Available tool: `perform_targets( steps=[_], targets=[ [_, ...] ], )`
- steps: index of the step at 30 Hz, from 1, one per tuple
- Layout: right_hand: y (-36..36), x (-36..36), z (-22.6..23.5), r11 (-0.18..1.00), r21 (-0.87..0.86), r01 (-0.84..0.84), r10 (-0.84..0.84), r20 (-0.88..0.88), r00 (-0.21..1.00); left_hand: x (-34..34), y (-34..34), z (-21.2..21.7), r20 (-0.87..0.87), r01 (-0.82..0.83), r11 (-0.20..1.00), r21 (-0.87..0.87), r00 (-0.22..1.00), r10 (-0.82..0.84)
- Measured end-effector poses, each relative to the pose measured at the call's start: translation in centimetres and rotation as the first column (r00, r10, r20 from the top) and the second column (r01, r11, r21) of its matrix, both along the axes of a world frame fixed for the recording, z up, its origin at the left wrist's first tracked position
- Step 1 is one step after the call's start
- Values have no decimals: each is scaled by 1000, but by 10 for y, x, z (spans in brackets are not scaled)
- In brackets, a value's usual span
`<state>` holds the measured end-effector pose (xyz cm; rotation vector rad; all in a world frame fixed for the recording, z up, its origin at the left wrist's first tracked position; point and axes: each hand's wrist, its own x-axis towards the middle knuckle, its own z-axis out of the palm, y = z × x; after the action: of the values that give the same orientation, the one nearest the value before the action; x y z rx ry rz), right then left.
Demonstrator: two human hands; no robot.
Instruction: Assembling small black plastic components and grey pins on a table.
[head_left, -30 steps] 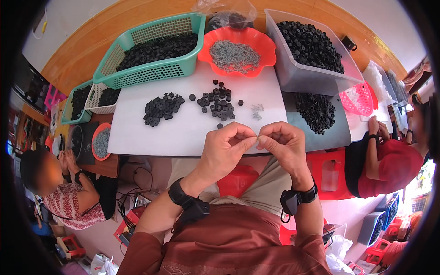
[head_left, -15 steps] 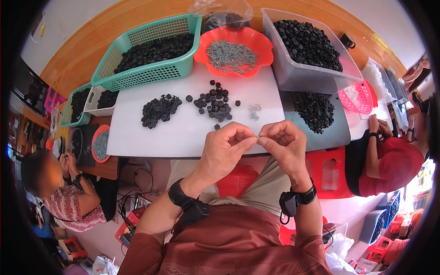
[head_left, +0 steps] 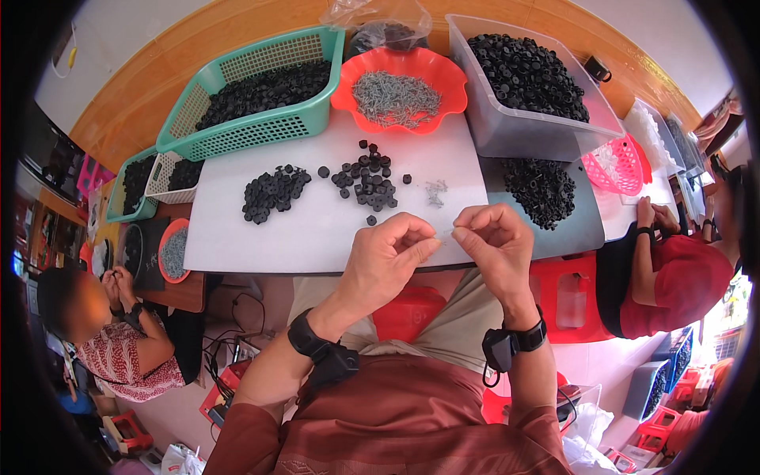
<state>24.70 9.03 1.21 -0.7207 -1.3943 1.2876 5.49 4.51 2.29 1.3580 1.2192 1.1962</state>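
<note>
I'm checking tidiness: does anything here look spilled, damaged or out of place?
Nothing looks clearly spilled or damaged. At most, one small round black piece lies alone on the flat white board, outside the left-hand heap of black parts.

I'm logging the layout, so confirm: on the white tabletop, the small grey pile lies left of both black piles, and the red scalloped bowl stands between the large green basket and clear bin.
No: in the head view the small grey pile lies right of both black piles. The red scalloped bowl stands as you say.
</note>
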Motion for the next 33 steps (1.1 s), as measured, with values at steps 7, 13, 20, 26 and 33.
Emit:
perform_targets(
  steps=[7,13,20,26,33],
  targets=[
    [28,-4,-6,902,377,209,-388,497,776,1,-1,-2,-25,-72,996,42,997,73],
    [34,-7,-3,840,527,126,-486,630,606,-2,-3,-3,-39,-84,994,64,995,87],
    [26,-5,8,795,597,103,-468,498,730,-3,-5,-5,36,-72,997,31,997,71],
    [-10,0,19,951,302,-68,-65,412,909,-3,-9,-5,226,-7,999,-37,974,15],
    [-21,2,11,981,161,-109,53,321,946,-2,-16,-3,442,88,989,-115,897,-28]
  ],
)
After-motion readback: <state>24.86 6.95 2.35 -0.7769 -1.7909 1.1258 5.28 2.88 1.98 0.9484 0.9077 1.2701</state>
